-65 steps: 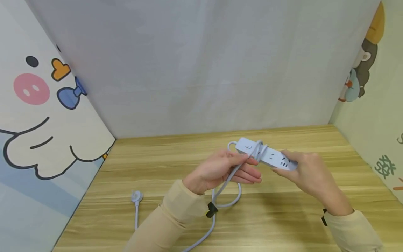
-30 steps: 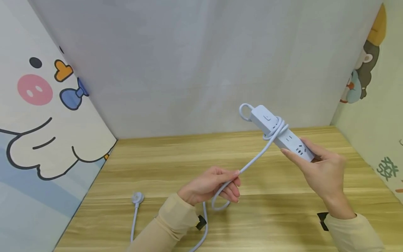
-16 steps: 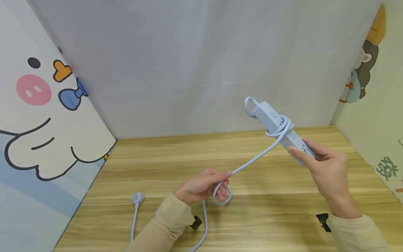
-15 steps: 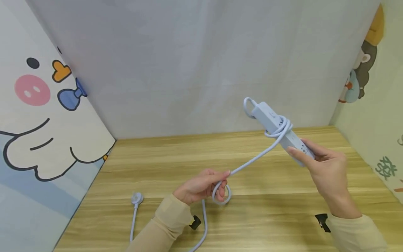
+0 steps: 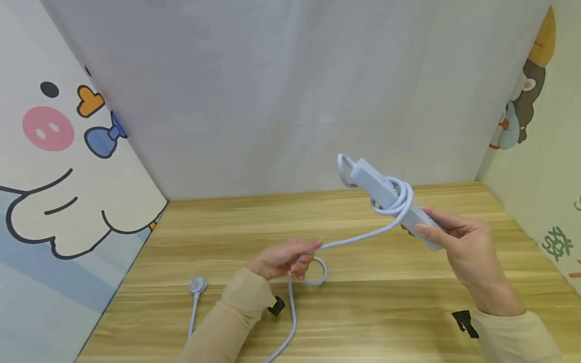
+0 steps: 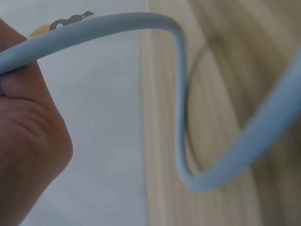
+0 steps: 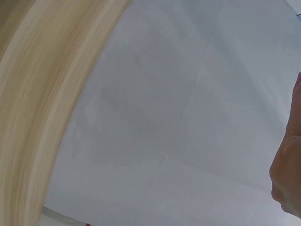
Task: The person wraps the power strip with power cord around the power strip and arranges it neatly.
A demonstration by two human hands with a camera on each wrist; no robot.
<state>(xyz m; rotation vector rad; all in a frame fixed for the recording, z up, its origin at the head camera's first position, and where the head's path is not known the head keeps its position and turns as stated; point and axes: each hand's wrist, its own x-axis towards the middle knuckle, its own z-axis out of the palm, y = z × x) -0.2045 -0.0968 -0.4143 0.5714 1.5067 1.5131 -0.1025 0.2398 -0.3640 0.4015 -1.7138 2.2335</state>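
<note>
A white power strip (image 5: pixel 374 184) is held tilted above the table, its far end up and to the left. My right hand (image 5: pixel 469 252) grips its near end, thumb on one side and fingers on the other. Several turns of the strip's own cord (image 5: pixel 358 238) wrap its middle. From there the cord runs left to my left hand (image 5: pixel 286 257), which pinches it between thumb and fingers. Below that hand the cord makes a small loop and trails off the bottom edge. In the left wrist view the cord (image 6: pixel 180 103) bends close before the camera.
The cord's round plug (image 5: pixel 197 285) lies on the wooden table (image 5: pixel 236 227) at the left. A grey-white backdrop (image 5: pixel 272 101) stands behind the table, with cartoon-printed panels (image 5: pixel 59 201) at either side.
Over the last seconds the strip rose and tilted up, then dipped slightly and shifted left. My left hand drew the cord leftward, away from the strip.
</note>
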